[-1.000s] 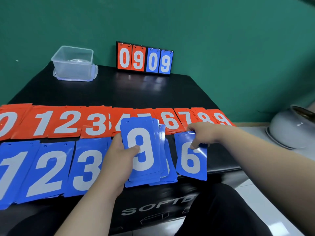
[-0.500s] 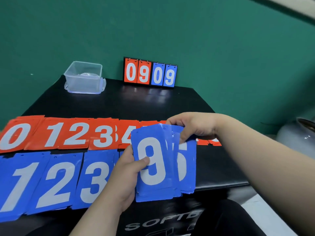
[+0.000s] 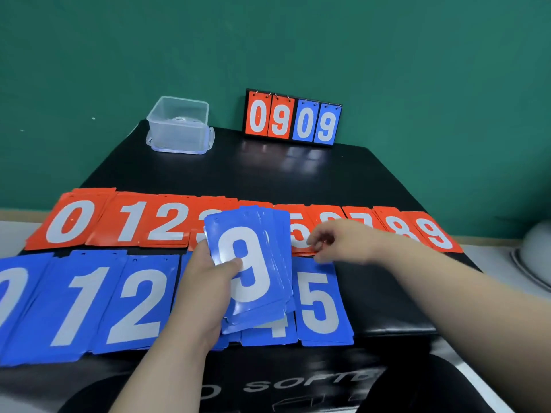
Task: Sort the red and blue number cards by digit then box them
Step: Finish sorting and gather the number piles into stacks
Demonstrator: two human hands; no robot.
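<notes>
— While the left hand [image 3: 205, 289] grips a fanned stack of blue cards [image 3: 253, 263], thumb across the white 9 on top, what is the right hand [image 3: 343, 245] doing?

— It is blurred, just over the top edge of the blue 5 [image 3: 320, 302], fingers loosely bent. Whether they touch that card or pinch anything, I cannot tell.

— Which step is this?

— Laying out the blue digits, I'd judge. The blue row [image 3: 83, 305] along the near edge of the table [image 3: 268, 174] reads 0, 1, 2, then a spot hidden by the left hand, a partly covered 4, and the 5 at its right end. The red row [image 3: 70, 222] behind it runs 0 to 9.

— And next?

— Probably a 6 has to be found in the fan, drawn out without spilling the rest, and set just right of the 5. With a 9 on top, some thumbing through is likely.

— How do the cards look?

— Thin, glossy, stiff-looking, with punched holes near the top. They overlap and seem apt to slide.

— The box?

— A clear box [image 3: 179, 126] stands at the table's far left, well apart from the rows, near a small scoreboard [image 3: 293, 120]. No cards show in it.
</notes>
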